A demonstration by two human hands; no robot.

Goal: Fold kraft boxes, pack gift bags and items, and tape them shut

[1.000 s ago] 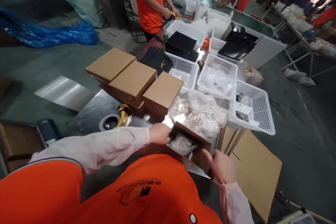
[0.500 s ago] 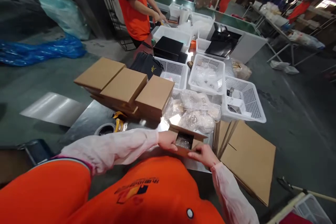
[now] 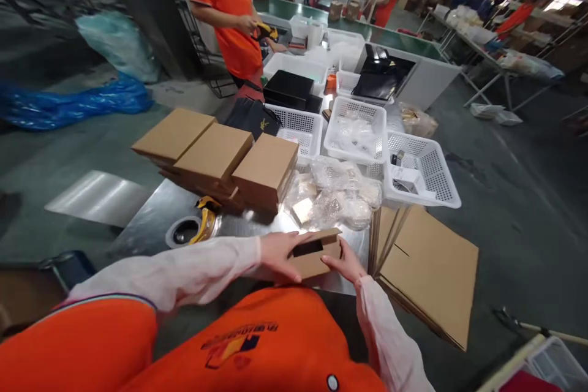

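Observation:
Close to my body at the table's near edge is a small brown cardboard box [image 3: 310,266]. Its back flap is raised, and a dark gap shows in the top; the contents are hidden in shadow. My left hand [image 3: 279,255] grips the box's left end, thumb on the near side and fingers at the back. At the right end, my right hand [image 3: 348,262] is closed on the box with its thumb on the front face. Just beyond the box lie several bubble-wrapped packs [image 3: 328,208].
Closed cartons [image 3: 214,156] are stacked at left, with a yellow tape dispenser [image 3: 207,220] and a tape roll [image 3: 184,231] nearer. Flat cardboard sheets [image 3: 432,272] lean at right. White baskets [image 3: 425,168] stand behind. A co-worker [image 3: 227,18] holds a yellow tape dispenser.
The box has tilted, and its top opening has narrowed as flaps came in. Both hands moved from its near edge to its ends. The co-worker has raised a tape dispenser.

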